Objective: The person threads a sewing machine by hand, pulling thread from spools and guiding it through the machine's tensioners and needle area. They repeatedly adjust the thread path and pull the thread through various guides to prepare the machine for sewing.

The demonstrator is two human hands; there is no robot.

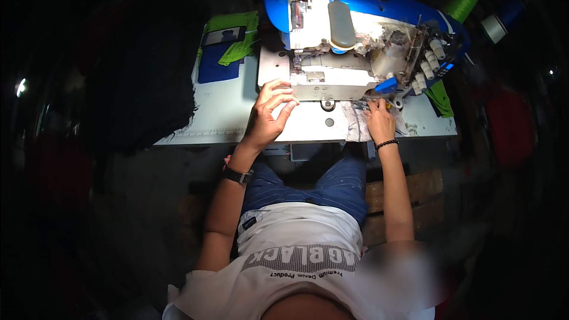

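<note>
A blue and white sewing machine (332,92), with several white thread-tension knobs on its right side, stands on the white table. My left hand (269,118) is at the front left corner of its base. Its fingers are bent but apart, with nothing visible in them. At the base's lower right, my right hand (380,123) reaches down over a pale printed cloth (355,125) strewn with small tools. Its fingertips are drawn together beside a small yellow piece (388,106), and what they hold is hidden. A blue lever-like part (386,85) sits just above that hand.
Green fabric (231,21) and blue fabric (216,66) lie at the table's back left, with a phone-like dark rectangle (224,35) on top. Dark cloth (148,83) is heaped along the left. Thread cones, one green (462,3), stand behind the machine. The table's front edge (308,141) runs near my knees.
</note>
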